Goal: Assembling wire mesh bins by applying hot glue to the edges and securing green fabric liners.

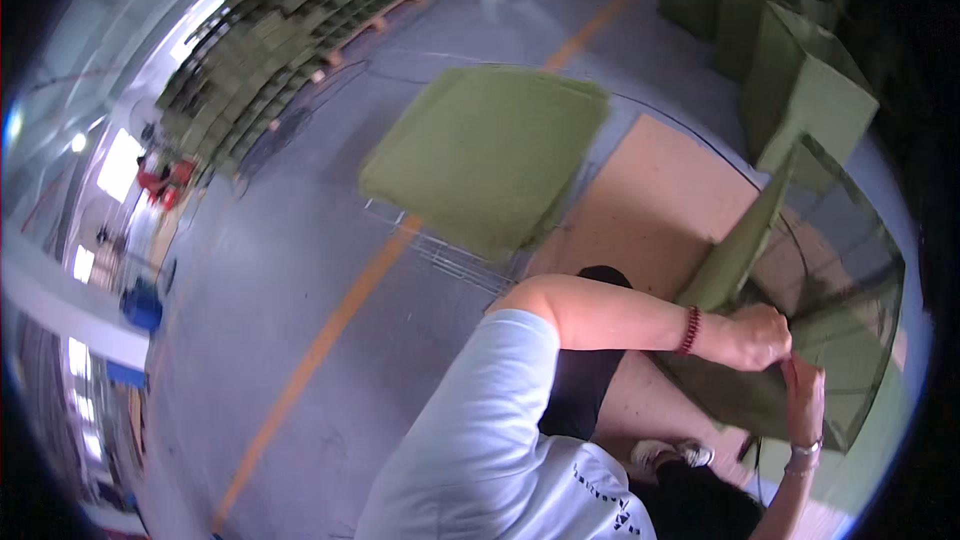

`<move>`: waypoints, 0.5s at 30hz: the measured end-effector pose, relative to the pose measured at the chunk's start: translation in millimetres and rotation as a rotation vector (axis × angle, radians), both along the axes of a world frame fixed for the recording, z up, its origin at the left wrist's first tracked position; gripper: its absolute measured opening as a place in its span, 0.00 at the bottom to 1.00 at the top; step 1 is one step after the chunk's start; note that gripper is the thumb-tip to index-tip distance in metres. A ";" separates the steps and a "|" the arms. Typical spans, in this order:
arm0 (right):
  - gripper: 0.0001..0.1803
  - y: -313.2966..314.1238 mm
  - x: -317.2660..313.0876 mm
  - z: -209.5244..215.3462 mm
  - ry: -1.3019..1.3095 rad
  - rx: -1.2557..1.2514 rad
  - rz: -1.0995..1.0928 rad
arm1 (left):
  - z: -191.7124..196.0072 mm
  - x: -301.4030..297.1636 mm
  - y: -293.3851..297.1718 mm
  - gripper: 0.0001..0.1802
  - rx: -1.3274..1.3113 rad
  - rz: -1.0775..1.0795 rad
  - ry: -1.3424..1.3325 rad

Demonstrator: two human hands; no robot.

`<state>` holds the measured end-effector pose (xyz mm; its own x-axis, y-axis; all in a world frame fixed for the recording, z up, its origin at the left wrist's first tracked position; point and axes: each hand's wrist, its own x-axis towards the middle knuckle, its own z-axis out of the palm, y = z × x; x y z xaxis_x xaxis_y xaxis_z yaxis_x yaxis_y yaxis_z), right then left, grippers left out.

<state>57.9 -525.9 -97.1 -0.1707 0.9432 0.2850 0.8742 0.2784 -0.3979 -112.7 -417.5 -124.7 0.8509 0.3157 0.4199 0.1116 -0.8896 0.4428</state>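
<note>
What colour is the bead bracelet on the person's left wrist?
Dark red, on the left hand's bracelet; seen best in the head view.

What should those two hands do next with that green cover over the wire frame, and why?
Probably tug the green fabric cover a little further along the wire frame. The left hand and right hand meet at one spot, pinching the cover's edge, and dark wire shows through the stretched fabric, so it looks only partly seated.

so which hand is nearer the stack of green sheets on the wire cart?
Left. The left hand grips a green mesh panel, right of and below the stack of green sheets; the right hand is lower, farther off.
</note>
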 end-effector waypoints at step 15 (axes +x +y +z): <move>0.05 16.4 -7.7 1.9 0.066 -0.038 -0.066 | 0.8 -28.5 -3.6 0.06 0.162 0.060 -0.123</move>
